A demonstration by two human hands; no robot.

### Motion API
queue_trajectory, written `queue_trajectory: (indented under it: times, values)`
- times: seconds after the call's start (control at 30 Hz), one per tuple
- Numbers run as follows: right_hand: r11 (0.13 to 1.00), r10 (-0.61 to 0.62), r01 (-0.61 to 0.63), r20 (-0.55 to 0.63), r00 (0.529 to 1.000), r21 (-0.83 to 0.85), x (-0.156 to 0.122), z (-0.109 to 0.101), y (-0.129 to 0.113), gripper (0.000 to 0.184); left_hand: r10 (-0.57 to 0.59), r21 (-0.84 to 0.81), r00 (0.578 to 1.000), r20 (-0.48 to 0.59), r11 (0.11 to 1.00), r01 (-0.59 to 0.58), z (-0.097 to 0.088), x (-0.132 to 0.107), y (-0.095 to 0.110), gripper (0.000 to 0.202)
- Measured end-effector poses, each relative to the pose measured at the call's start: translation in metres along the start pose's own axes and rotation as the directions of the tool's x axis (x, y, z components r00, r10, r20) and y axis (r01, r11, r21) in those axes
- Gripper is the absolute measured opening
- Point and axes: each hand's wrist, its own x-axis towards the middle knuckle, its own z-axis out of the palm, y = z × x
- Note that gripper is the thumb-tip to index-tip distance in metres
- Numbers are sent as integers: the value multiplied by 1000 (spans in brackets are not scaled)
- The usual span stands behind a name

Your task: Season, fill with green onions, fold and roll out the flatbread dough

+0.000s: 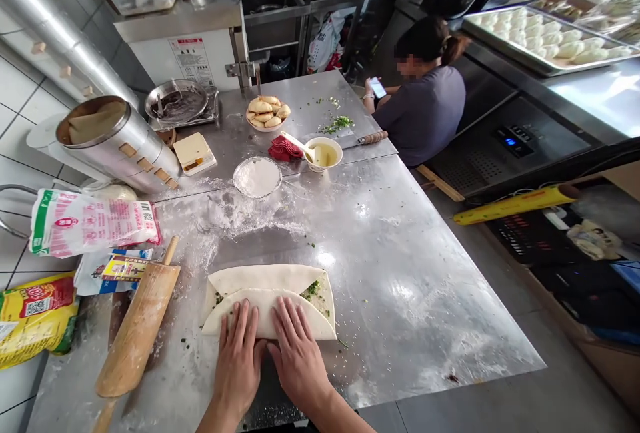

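A pale sheet of dough (260, 279) lies on the steel table, its far and near edges folded in toward the middle. Chopped green herbs (314, 290) show at the open right end, and a few more at the left. My left hand (239, 346) rests flat on the near flap, fingers stretched forward. Beside it, my right hand (295, 346) presses flat on the same flap with its fingers out straight. The two thumbs nearly meet at the dough's near edge. Neither hand grips anything.
Left of the dough lies a wooden rolling pin (137, 333) beside flour bags (95, 223). Farther back are a bowl of flour (257, 177), a bowl of yellowish liquid (325, 155), a knife (373, 139) and a plate of buns (267, 113). A seated person (425, 99) holds a phone.
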Motion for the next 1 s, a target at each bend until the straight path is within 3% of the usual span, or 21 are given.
queue_trajectory:
  times: [0.07, 0.1, 0.17, 0.3, 0.37, 0.43, 0.5, 0.6, 0.67, 0.8, 0.87, 1.0]
  values:
    - [995, -31, 30, 0, 1000, -94, -3, 5, 4, 60, -109, 19, 989, -101, 994, 112, 3, -2, -22, 54]
    - [994, -21, 18, -26, 999, -111, -4, 5, 5, 59, -220, 14, 963, -156, 974, 225, 2, 1, -36, 51]
    - [994, -7, -4, -92, 996, -113, -3, 4, 5, 52, -453, -5, 871, -189, 888, 460, -3, 12, -63, 55]
    - [999, -10, 6, -101, 995, -38, 6, 7, -4, 35, -729, -130, 683, 45, 674, 727, -16, 47, -93, 74]
    - [1000, -8, 9, -53, 999, 29, 12, 12, -10, 36, -777, -186, 599, 196, 570, 800, -22, 62, -95, 64]
    - [996, 1, 1, -26, 1000, 90, 18, 18, -15, 38, -748, -175, 564, 351, 539, 824, -28, 73, -92, 44]
    - [990, 11, -8, -24, 1000, 140, 20, 21, -17, 39, -667, -133, 599, 443, 612, 780, -33, 77, -87, 31]
    - [980, 28, -21, -33, 999, 197, 17, 20, -13, 36, -535, -50, 748, 392, 800, 598, -37, 75, -83, 28]
    - [976, 45, -37, -35, 998, 214, 12, 16, -8, 34, -436, -10, 822, 366, 882, 472, -38, 70, -83, 28]
    - [973, 110, -101, -28, 994, 209, -2, 5, 9, 32, -280, -69, 850, 446, 936, 345, -47, 65, -82, 25]
    - [970, 140, -131, -32, 990, 204, -9, 1, 17, 32, -240, -98, 861, 448, 944, 314, -54, 68, -70, 25]
    - [963, 179, -163, -54, 982, 216, -18, -9, 26, 32, -240, -94, 889, 391, 950, 298, -53, 82, -8, 26]
